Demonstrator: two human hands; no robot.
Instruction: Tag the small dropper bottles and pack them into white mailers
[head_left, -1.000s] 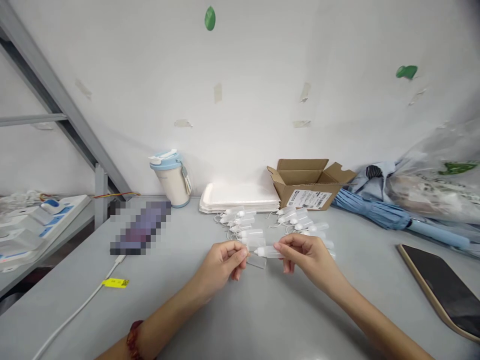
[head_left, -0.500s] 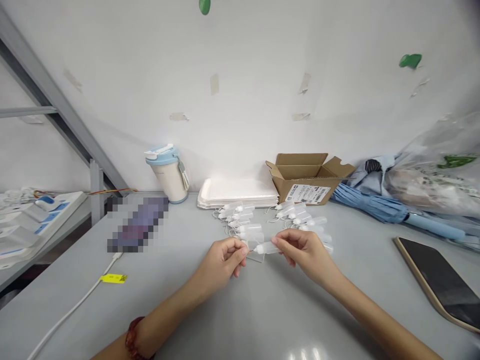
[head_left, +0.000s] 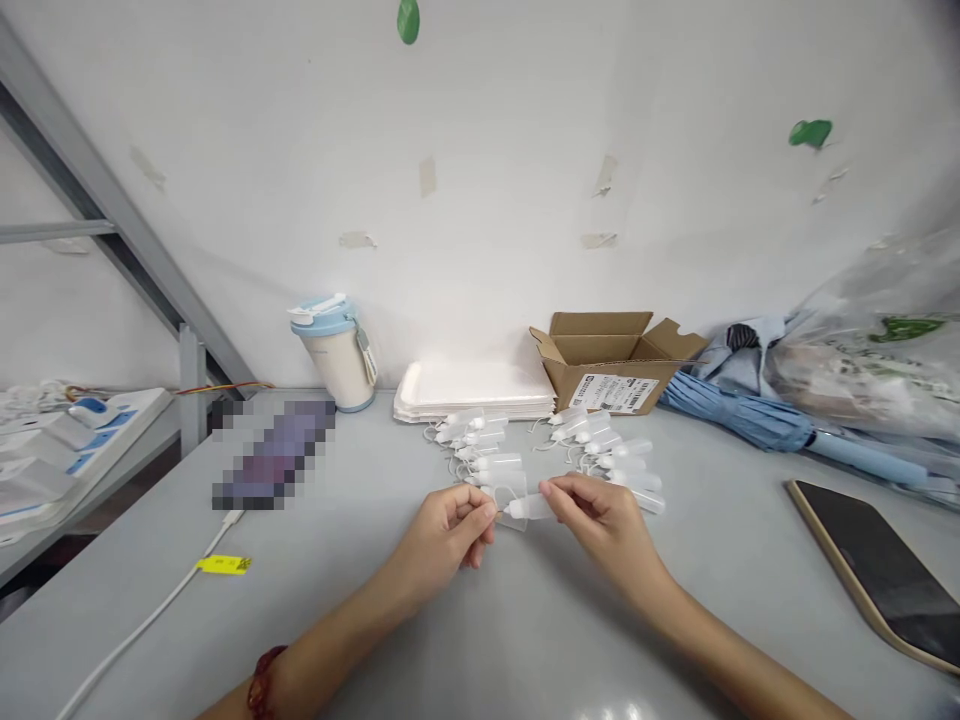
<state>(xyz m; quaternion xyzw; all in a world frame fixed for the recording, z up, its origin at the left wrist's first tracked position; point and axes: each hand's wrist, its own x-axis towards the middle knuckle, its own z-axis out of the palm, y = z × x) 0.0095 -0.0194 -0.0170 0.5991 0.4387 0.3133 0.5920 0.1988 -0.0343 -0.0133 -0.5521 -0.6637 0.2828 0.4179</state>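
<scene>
A small translucent dropper bottle [head_left: 529, 507] lies sideways in the air between my hands, its white tip pointing left. My right hand [head_left: 606, 515] pinches the bottle by its base end. At the thin point of the tip, my left hand [head_left: 451, 530] is closed in a pinch; whatever its fingertips hold is too small to make out. Just behind lie two groups of similar dropper bottles, a left group [head_left: 499, 462] and a right group [head_left: 624, 463], with thin white loops at their tips. Part of the left group is hidden by my left hand and the held bottle.
White padded envelopes [head_left: 480, 388] are stacked by the wall, beside an open cardboard box [head_left: 600, 385]. A tumbler [head_left: 337, 360] stands at back left. A blue umbrella [head_left: 750, 410] and a phone [head_left: 877, 570] lie right. A white cable [head_left: 150, 615] runs along the left.
The view has tilted slightly, so things sit a little lower. My right hand has shifted slightly left with the bottle; both hands keep their pinch.
</scene>
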